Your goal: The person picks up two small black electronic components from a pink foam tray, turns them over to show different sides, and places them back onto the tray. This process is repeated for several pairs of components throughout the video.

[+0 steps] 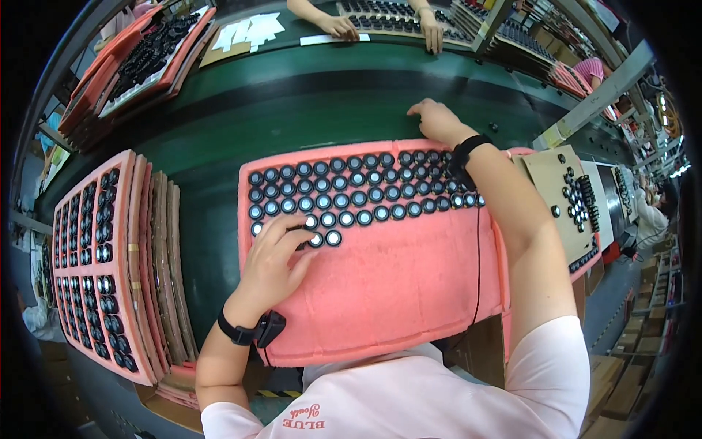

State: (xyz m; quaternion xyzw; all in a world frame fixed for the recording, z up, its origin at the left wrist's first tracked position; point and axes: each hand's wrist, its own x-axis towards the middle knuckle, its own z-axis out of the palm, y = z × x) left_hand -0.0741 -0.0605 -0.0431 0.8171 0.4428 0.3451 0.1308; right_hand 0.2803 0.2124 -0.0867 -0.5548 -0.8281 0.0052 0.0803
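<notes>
Green table (329,102) carries pink foam (395,293) | left hand (274,263) fingers spread on caps (325,238) | right hand (439,121) loosely released at foam's far edge, farther off

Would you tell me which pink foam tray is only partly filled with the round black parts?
The pink foam tray under the left hand; its lower half is bare, unlike the full one at left.

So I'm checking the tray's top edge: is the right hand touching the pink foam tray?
Cannot tell. In the head view the right hand lies at the far edge of the pink foam tray, fingers over the green belt; no gap or contact shows plainly.
</notes>
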